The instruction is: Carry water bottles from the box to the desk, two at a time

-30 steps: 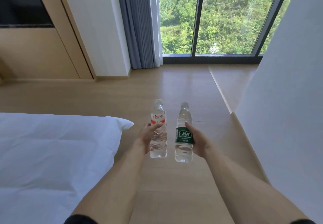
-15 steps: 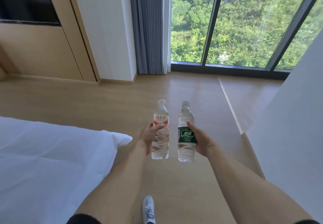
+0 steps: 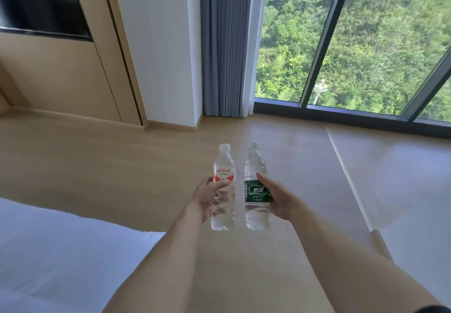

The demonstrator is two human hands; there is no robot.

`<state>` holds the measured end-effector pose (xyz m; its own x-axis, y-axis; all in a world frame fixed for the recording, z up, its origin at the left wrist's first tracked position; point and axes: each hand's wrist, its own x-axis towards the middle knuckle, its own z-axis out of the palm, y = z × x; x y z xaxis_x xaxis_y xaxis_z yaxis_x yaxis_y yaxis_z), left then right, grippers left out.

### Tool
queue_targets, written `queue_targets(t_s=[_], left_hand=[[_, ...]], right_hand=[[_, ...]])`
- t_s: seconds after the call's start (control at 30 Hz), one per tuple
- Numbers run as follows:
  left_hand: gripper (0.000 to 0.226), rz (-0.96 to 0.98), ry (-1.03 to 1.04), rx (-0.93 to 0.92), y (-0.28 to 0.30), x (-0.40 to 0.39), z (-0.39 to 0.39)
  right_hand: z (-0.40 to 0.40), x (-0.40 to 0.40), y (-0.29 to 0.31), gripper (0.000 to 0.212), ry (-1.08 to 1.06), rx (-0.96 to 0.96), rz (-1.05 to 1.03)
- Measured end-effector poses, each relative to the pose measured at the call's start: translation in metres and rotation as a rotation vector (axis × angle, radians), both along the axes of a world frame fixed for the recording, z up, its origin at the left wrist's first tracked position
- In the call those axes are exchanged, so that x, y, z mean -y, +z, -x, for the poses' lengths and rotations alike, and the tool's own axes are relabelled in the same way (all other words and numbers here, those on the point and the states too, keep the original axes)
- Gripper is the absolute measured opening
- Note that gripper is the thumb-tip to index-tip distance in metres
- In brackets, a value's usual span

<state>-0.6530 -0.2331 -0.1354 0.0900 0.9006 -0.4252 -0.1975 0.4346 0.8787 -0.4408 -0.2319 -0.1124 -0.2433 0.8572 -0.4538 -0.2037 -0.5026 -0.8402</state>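
Left hand [image 3: 207, 196] grips clear plastic red-labelled bottle [image 3: 223, 190]; right hand [image 3: 280, 199] grips clear plastic green-labelled bottle [image 3: 256, 190] just beside it, both upright.

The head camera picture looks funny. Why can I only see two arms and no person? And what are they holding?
The camera sits on the person's head and looks forward and down, so you see what they see: their own two arms reaching out in front. There is no machine here, just bare hands. The left hand holds a clear water bottle with a red and white label. The right hand holds a water bottle with a green label. Both bottles stand upright, side by side, up in the air above a wooden floor. A white bed is at the lower left. Ahead are a grey curtain and a big window with green trees outside.
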Motion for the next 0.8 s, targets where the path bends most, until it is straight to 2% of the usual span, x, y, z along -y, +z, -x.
queue_targets(t_s=[0.17, 0.33, 0.7, 0.8], left_hand=[[0.061, -0.017, 0.054, 0.038, -0.002, -0.062, 0.028], [0.056, -0.011, 0.151, 0.038, -0.009, -0.124, 0.054], [0.074, 0.039, 0.426, 0.015, -0.012, -0.302, 0.101], [0.068, 0.041, 0.507, 0.026, -0.008, -0.349, 0.114]], right_hand=[[0.032, -0.080, -0.007, 0.051, 0.064, 0.011, -0.002], [0.064, -0.163, -0.020, 0.053, 0.147, -0.017, 0.018], [0.134, -0.390, -0.033, 0.062, 0.368, -0.014, 0.140], [0.150, -0.448, -0.027, 0.061, 0.451, -0.022, 0.149]])
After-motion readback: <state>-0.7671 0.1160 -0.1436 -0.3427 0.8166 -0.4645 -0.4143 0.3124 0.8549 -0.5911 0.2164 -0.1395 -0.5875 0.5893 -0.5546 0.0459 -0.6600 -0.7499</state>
